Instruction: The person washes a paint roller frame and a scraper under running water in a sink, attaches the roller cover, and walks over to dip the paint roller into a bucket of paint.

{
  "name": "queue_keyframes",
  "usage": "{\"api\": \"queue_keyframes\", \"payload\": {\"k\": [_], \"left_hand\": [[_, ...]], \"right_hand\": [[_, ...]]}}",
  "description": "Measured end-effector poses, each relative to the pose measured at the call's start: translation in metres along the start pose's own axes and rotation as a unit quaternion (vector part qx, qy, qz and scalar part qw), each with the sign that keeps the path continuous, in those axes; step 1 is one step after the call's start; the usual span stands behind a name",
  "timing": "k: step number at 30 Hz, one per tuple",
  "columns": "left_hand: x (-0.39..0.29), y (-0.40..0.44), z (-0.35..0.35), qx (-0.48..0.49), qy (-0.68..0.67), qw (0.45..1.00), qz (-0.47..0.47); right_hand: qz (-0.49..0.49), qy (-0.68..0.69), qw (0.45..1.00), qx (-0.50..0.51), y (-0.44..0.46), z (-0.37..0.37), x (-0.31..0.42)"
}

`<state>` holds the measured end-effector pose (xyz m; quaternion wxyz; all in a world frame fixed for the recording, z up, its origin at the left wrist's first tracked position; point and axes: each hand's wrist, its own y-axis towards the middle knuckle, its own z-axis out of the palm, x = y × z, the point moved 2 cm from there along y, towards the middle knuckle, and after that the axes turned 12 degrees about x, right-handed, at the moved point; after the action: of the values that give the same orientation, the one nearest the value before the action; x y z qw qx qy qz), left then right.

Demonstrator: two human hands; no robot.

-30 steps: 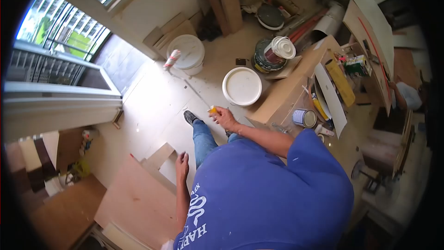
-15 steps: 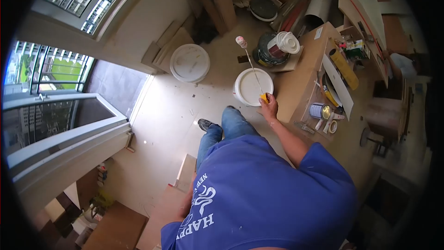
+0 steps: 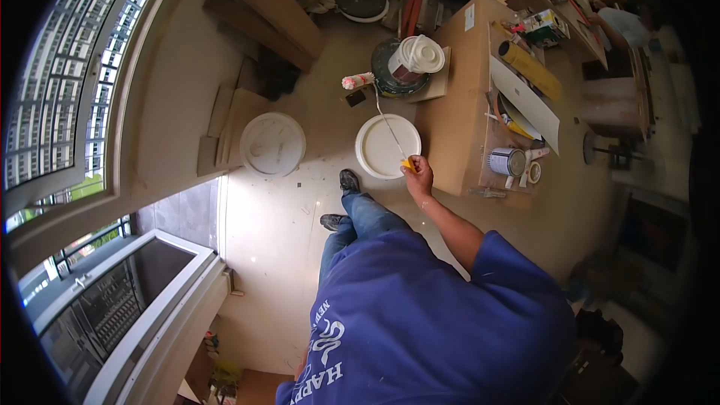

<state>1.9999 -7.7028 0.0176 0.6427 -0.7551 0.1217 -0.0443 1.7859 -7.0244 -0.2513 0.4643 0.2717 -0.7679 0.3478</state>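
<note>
My right hand [image 3: 421, 178] is closed around the yellow handle of a small paint roller [image 3: 391, 130]. The roller's thin wire frame reaches away from me, over a white-lidded bucket [image 3: 361, 151]. Its fuzzy white and reddish sleeve is lifted beyond the bucket's far side, near a dark round container [image 3: 384, 62] with a small white tub [image 3: 426, 53] on top. My left hand is out of sight, on the side where my blue shirt fills the lower part of the view.
Another white bucket [image 3: 273, 144] stands to the left, by boards leaning on the wall. At right, a large cardboard box [image 3: 450, 112] bears a paint can [image 3: 506, 160], tape and a yellow roll [image 3: 529, 70]. An open window [image 3: 142, 315] juts in at lower left. Another person's arm shows far right.
The roller's sleeve has swung left and now shows side-on. My view has turned, and my foot has stepped forward. My right hand keeps its hold on the handle.
</note>
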Motion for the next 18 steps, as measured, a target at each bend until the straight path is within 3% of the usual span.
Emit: {"api": "queue_keyframes", "payload": {"k": [8,13,18], "left_hand": [[-0.097,-0.006,0.009,0.010,0.016,1.000,-0.007],[-0.190,0.054,0.115,0.122,0.019,0.992,0.026],[-0.273,0.090,0.200,0.219,0.023,0.974,0.051]], "right_hand": [[0.006,0.078,0.993,-0.092,0.074,-0.019,-0.011],[-0.013,0.104,0.977,-0.185,0.147,-0.048,-0.006],[0.038,0.037,0.960,-0.276,0.236,-0.057,-0.025]]}}
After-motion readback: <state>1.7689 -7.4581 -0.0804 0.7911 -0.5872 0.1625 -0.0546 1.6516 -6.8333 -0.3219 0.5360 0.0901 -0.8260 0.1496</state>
